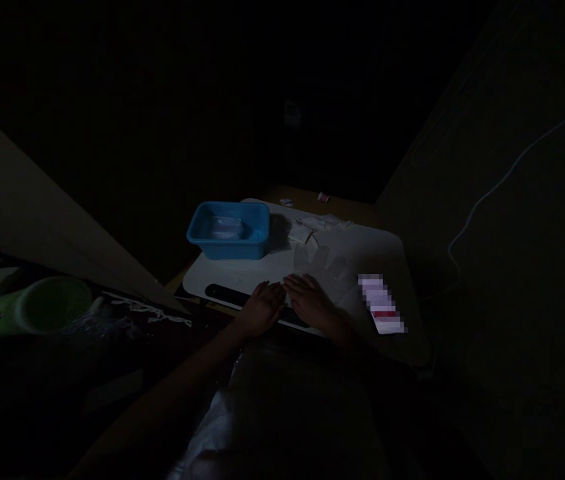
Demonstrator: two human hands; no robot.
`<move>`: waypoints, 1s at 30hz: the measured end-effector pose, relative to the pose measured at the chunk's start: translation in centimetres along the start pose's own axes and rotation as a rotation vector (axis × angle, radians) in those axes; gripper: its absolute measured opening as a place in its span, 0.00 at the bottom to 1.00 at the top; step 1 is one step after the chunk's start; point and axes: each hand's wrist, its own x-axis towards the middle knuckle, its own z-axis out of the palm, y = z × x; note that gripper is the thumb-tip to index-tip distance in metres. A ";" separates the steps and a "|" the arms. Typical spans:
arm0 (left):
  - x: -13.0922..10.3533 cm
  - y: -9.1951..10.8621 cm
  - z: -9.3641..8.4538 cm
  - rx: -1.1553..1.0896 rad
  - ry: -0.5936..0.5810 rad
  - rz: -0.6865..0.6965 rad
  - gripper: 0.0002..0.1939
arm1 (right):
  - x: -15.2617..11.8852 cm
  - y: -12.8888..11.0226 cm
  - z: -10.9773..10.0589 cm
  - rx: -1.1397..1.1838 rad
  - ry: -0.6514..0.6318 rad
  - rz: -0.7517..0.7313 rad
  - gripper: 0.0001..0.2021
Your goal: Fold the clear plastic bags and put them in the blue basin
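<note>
My left hand point(263, 310) and my right hand point(308, 300) rest side by side at the near edge of a small white table point(242, 272). Both look flat with fingers stretched out, palms down, holding nothing. Beneath them runs a long dark strip point(226, 295) along the table's edge. Beyond my left hand stands a blue plastic basin point(235, 250) with a pale, clear-looking item point(227, 227) inside. A hand shadow falls on the tabletop past my right hand. Farther back lie a small whitish block point(301, 235) and crumpled pale material point(325, 221), too dim to name.
A lit phone point(381, 305) lies at the table's right. Small scraps and a red-and-white piece point(323, 198) sit behind the table. At left, a green perforated basket point(57, 303) lies tipped over. A white cable point(492, 189) hangs along the right wall. The room is very dark.
</note>
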 end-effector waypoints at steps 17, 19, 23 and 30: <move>-1.6 1.1 -0.5 0.026 -0.039 0.057 0.21 | 0.3 1.3 0.7 0.045 0.008 0.045 0.27; -1.4 1.2 -0.3 0.024 -0.025 0.041 0.21 | -0.2 0.5 0.7 0.059 -0.004 0.023 0.26; -1.4 1.4 -0.2 -0.006 -0.001 0.037 0.20 | -0.7 0.3 1.0 0.060 -0.016 0.025 0.24; -2.6 1.3 -0.6 -0.014 0.000 0.076 0.20 | 0.2 2.2 0.8 0.046 0.009 0.055 0.24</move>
